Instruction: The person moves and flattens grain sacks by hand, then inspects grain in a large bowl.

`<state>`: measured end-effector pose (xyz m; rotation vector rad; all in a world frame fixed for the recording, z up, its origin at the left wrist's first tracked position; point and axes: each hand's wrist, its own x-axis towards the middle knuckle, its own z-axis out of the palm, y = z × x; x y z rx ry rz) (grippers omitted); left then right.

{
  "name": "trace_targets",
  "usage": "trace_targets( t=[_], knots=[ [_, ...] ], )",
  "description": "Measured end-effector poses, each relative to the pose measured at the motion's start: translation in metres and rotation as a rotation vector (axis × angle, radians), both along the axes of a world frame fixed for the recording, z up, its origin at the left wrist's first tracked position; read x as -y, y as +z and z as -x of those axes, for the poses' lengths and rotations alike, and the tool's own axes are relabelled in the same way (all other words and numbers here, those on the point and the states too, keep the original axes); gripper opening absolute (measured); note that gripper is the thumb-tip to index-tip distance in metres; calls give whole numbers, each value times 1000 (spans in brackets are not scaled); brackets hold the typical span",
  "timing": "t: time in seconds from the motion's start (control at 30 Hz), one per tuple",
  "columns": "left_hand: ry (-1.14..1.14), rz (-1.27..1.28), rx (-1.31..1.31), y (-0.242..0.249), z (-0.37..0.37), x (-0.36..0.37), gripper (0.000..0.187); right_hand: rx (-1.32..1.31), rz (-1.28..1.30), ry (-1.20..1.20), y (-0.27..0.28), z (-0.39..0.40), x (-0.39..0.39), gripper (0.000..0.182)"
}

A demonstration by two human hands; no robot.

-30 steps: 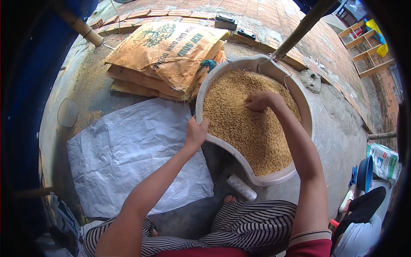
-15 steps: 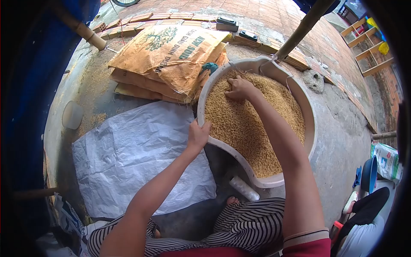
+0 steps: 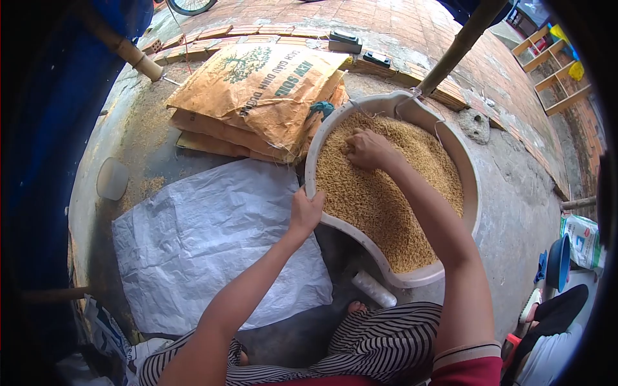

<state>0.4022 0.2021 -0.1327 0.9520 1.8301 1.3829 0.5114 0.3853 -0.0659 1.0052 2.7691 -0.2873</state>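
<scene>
- While the left rim of the tub [image 3: 421, 278] is gripped by the left hand [image 3: 306, 211], its fingers are closed around the edge, with the tips partly hidden.
- Just past that grip, grain [image 3: 367, 206] is heaped inside the tub; picking over by hand is judged to be the step under way.
- Farther in, the grain is touched by the right hand [image 3: 370, 149], its fingers bent and bunched; whether any is pinched cannot be told.
- For the next move, a light touch there, with the rim held steady, seems called for.
- Beyond, orange sacks [image 3: 251, 96] are stacked beside the tub.
</scene>
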Motion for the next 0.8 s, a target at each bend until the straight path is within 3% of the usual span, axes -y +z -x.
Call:
trace_targets(
  t=[0.23, 0.37, 0.43, 0.57, 0.63, 0.8],
  knots=[
    [-18, -3, 34, 7, -1, 2, 23, 81, 62, -82, 9, -15, 9, 32],
    [-19, 6, 68, 8, -2, 2, 21, 142, 4, -92, -20, -13, -6, 32],
    [1, -7, 93, 5, -2, 1, 20, -116, -130, -121, -27, -9, -2, 29],
    [18, -18, 98, 3, -3, 0, 19, -327, -199, -141, -22, -7, 3, 27],
    [9, -30, 99, 6, -4, 2, 20, -86, -80, -128, -17, 1, -4, 30],
    [6, -8, 80, 2, -3, 2, 20, 0, -134, -133, -23, 4, -17, 33]
  ],
)
